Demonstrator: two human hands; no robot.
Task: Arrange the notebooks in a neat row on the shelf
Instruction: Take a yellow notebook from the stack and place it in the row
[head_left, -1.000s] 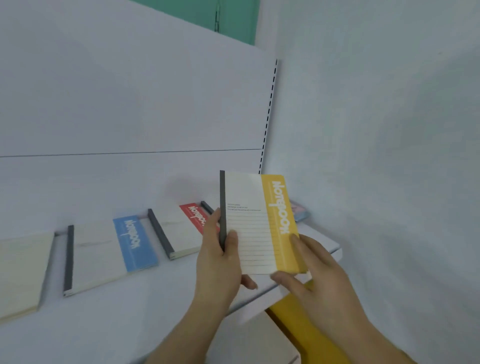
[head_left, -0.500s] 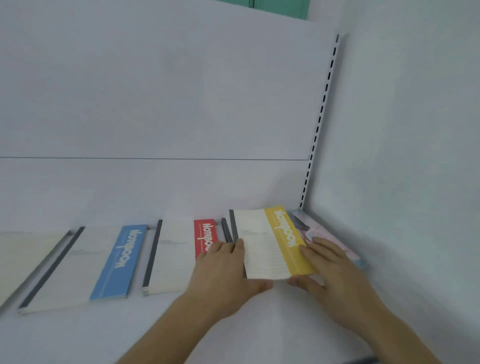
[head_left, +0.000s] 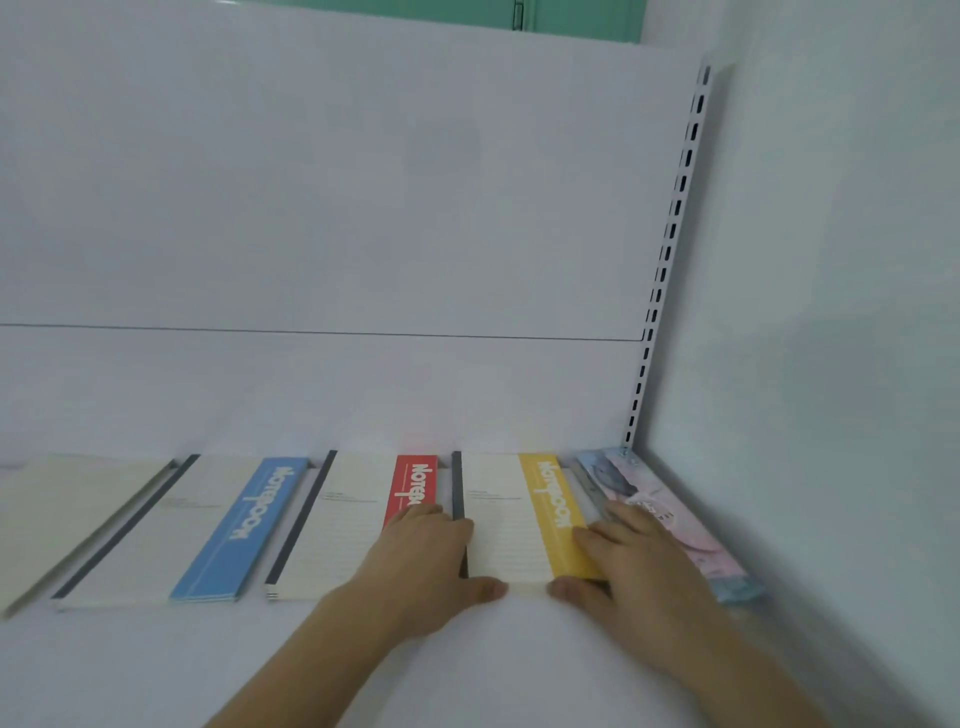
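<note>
The yellow-banded notebook lies flat on the white shelf, between the red-banded notebook and a pink-and-blue patterned one. My left hand rests on its dark spine edge with the fingers flat and the thumb against its front edge. On the yellow band lies my right hand, fingers straight and thumb at the front edge too. A blue-banded notebook and a plain beige one continue the row to the left.
The shelf's white back panel rises right behind the notebooks. A slotted metal upright stands in the back right corner, and a pale side wall closes the shelf just right of the patterned notebook.
The yellow notebook, held up in both hands a second ago, has come down flat into the gap beside the red one. Both hands went down with it and now lie on top.
</note>
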